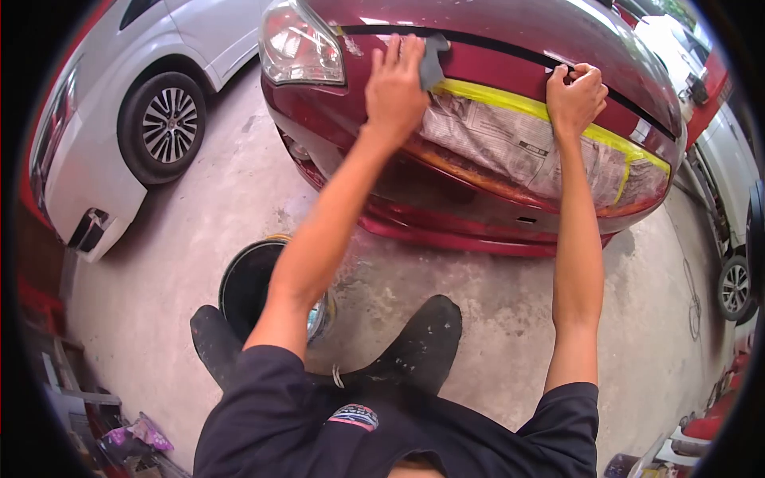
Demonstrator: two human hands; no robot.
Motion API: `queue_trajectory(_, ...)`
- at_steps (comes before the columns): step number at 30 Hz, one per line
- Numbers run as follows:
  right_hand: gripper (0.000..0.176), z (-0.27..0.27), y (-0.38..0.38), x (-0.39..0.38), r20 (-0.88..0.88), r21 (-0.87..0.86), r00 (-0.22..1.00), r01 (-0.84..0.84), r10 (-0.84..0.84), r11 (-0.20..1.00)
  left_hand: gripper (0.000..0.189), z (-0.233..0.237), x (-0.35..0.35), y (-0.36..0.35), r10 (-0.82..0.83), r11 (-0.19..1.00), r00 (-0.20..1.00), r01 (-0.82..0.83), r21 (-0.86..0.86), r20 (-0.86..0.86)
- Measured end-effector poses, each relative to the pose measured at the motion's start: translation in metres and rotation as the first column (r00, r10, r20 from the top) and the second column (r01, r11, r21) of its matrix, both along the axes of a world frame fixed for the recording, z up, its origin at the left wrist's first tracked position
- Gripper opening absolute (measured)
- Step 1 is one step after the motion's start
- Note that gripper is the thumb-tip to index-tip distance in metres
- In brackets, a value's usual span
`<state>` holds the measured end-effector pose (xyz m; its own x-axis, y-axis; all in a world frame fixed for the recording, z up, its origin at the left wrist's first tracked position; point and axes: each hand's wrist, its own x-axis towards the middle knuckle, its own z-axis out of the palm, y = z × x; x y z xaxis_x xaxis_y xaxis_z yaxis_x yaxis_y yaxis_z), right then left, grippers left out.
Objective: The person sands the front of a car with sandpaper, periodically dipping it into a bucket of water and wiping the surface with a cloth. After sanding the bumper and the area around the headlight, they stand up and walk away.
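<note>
My left hand [396, 88] lies on the dark red car's bumper [358, 103], right of the headlight [301, 44]. Its fingers are stretched over a grey sheet [433, 62], which sticks out on their right side. Higher on the panel runs a black strip [494, 44]. My right hand [575, 95] is closed at this strip, thumb and fingers pinched on a dark bit of it. Between and below the hands, newspaper [486, 135] covers part of the bumper, edged by yellow tape [510, 98].
A black bucket [247, 279] stands on the concrete floor [199, 239] by my legs. At the left is a silver car [96, 167]; another vehicle's wheel [734, 287] shows at the right. A cable [693, 299] lies on the floor at the right.
</note>
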<state>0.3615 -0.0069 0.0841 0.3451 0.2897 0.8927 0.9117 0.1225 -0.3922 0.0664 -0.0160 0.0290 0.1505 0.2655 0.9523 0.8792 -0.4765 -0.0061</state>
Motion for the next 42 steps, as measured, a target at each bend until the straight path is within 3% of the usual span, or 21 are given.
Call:
queue_trajectory(2, 0.035, -0.003, 0.000, 0.003, 0.016, -0.004, 1.000, -0.019, 0.019, 1.000, 0.060, 0.032, -0.016, -0.004, 0.037, 0.949, 0.986, 0.016, -0.316, 0.160)
queue_trajectory(3, 0.035, -0.002, -0.001, 0.003, 0.013, -0.006, 1.000, -0.024, 0.024, 1.000, 0.064, 0.028, -0.022, 0.006, 0.080, 0.966, 0.996, -0.065, -0.249, 0.051)
queue_trajectory(7, 0.036, 0.002, 0.001, 0.000, -0.002, 0.016, 0.999, -0.033, 0.033, 0.999, 0.051, -0.006, 0.004, -0.010, -0.116, 0.993, 0.991, 0.117, 0.009, -0.068)
queue_trajectory(10, 0.035, -0.001, 0.002, 0.003, 0.019, 0.027, 0.999, -0.028, 0.028, 0.999, 0.056, 0.026, -0.001, 0.000, 0.025, 0.996, 0.994, -0.034, -0.083, -0.108)
queue_trajectory(11, 0.035, -0.002, 0.002, 0.004, 0.031, 0.029, 0.999, -0.031, 0.030, 0.999, 0.061, 0.032, 0.003, 0.002, 0.090, 0.970, 0.987, -0.118, -0.213, -0.134)
queue_trajectory(15, 0.034, -0.003, 0.004, 0.006, 0.047, 0.036, 0.999, -0.021, 0.019, 0.999, 0.062, 0.003, -0.029, 0.001, -0.072, 0.995, 0.985, 0.059, -0.085, -0.158)
queue_trajectory(19, 0.034, -0.003, 0.010, 0.004, 0.061, 0.064, 0.997, 0.037, -0.041, 0.997, 0.067, 0.011, 0.000, -0.003, -0.024, 0.997, 0.990, 0.014, -0.072, -0.136)
queue_trajectory(22, 0.038, -0.007, 0.009, 0.005, 0.063, 0.012, 0.997, 0.053, -0.054, 0.999, 0.065, 0.053, 0.031, -0.021, -0.145, 0.961, 0.936, 0.056, -0.270, -0.321)
queue_trajectory(25, 0.038, -0.001, 0.008, 0.008, 0.056, -0.002, 0.998, 0.038, -0.038, 0.999, 0.068, 0.021, -0.009, 0.003, -0.140, 0.990, 0.982, 0.136, -0.038, -0.126)
queue_trajectory(26, 0.038, -0.001, 0.008, 0.006, 0.057, 0.004, 0.997, 0.058, -0.059, 0.998, 0.062, 0.016, -0.023, 0.007, 0.028, 0.998, 0.996, -0.032, -0.050, -0.083)
queue_trajectory(28, 0.038, -0.005, 0.009, 0.006, 0.061, 0.016, 0.994, 0.087, -0.088, 0.996, 0.059, 0.010, -0.020, 0.001, 0.120, 0.992, 0.992, -0.119, 0.039, -0.036)
queue_trajectory(32, 0.039, -0.003, 0.011, 0.007, 0.080, 0.032, 0.996, 0.042, -0.044, 0.999, 0.059, 0.018, 0.053, 0.015, -0.078, 0.989, 0.959, 0.108, 0.099, -0.272)
queue_trajectory(34, 0.039, -0.005, 0.007, 0.009, 0.075, 0.019, 0.997, -0.009, 0.007, 1.000, 0.057, 0.033, 0.032, 0.004, -0.128, 0.992, 0.935, 0.123, -0.037, -0.330)
queue_trajectory(37, 0.038, -0.004, 0.006, 0.005, 0.068, 0.017, 0.998, 0.007, -0.009, 1.000, 0.054, 0.019, -0.010, -0.007, -0.024, 0.994, 0.989, 0.040, 0.106, -0.144)
queue_trajectory(40, 0.038, -0.003, 0.006, 0.007, 0.062, 0.020, 0.998, 0.016, -0.017, 1.000, 0.051, 0.016, 0.018, 0.006, 0.102, 0.995, 0.991, -0.100, 0.025, -0.088)
queue_trajectory(42, 0.038, -0.004, 0.007, 0.007, 0.067, 0.032, 0.998, 0.013, -0.015, 0.999, 0.041, 0.019, 0.050, 0.012, -0.014, 0.981, 0.966, 0.063, 0.184, -0.259)
